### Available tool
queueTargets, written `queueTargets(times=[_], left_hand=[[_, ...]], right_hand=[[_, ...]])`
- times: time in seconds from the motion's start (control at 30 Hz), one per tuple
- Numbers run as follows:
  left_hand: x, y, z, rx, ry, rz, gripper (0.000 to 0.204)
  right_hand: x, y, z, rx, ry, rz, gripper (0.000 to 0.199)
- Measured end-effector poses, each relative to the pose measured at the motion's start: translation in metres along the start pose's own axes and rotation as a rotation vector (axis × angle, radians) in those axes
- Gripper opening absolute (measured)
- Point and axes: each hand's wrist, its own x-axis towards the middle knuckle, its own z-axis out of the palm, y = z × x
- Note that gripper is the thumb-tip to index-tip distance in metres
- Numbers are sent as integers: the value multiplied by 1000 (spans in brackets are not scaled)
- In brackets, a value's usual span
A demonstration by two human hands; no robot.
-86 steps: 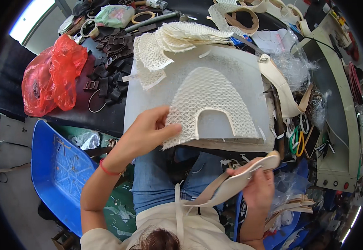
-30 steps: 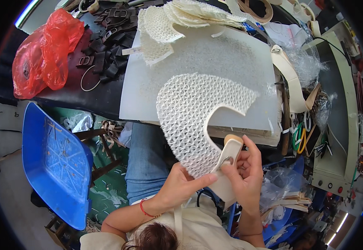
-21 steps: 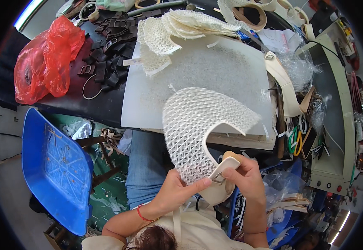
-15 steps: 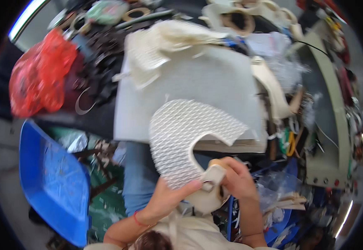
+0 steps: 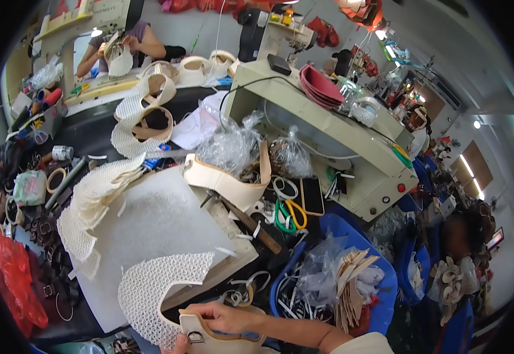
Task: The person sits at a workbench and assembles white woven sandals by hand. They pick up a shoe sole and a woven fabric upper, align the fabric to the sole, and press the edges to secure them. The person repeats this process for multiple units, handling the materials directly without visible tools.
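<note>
At the lower edge I hold a cream shoe upper: its curved woven front (image 5: 145, 289) points away from me, and its smooth back part carries a metal ring. My right hand (image 5: 227, 317) grips the top edge of the smooth part, fingers bent over its tan lining. Of my left hand (image 5: 180, 344) only a little shows, pressed against the upper near the ring; the rest is cut off below. Just beyond is a pale work board (image 5: 156, 218) with a stack of woven cream pieces (image 5: 100, 192) on its far left side.
Right of the board stand a cream upper (image 5: 227, 183), a hammer (image 5: 257, 230), yellow-handled scissors (image 5: 296, 213) and a phone (image 5: 312, 196). A blue bin (image 5: 387, 289) holds scraps. A red bag (image 5: 12, 283) lies left. Beyond a beige machine housing (image 5: 328, 130), a co-worker (image 5: 142, 44) sits at a sewing machine.
My view has swung up and to the right, bringing the co-worker and the room into sight. The upper stays in my hands, now lower in the picture, with the left hand mostly out of frame.
</note>
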Motion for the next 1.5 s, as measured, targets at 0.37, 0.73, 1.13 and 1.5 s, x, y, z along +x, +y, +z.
queueTargets(times=[0.37,0.73,1.13,1.5], left_hand=[[11,9,-9,-118,-132,57,34],[6,22,-11,43,-152,153,28],[8,27,-15,213,-210,176,38],[12,24,-15,-36,-265,21,36]], right_hand=[[4,9,7,26,365,-145,32],[19,-56,34,-304,347,184,23],[9,-46,32,-375,304,92,23],[9,-61,40,-656,385,137,17]])
